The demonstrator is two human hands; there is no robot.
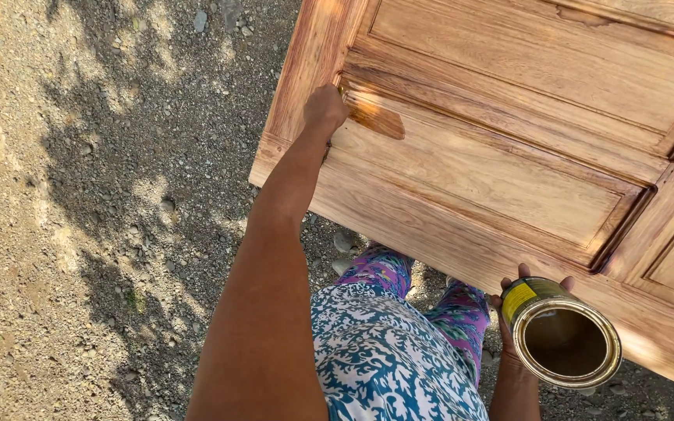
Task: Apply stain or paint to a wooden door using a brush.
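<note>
One hand, the left hand (326,107), grips a brush, fingers closed, spreading finish on the wooden door (509,140); the right hand (509,327) cradles the open can (563,334). Reloading the brush probably comes next.

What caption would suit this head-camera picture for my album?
Left hand brushes varnish onto a panelled wooden door over gravel ground, while the right hand holds an open tin.

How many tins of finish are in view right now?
1. The open round tin sits in the right hand, at the near edge of the wooden door. More may lie outside the view.
</note>
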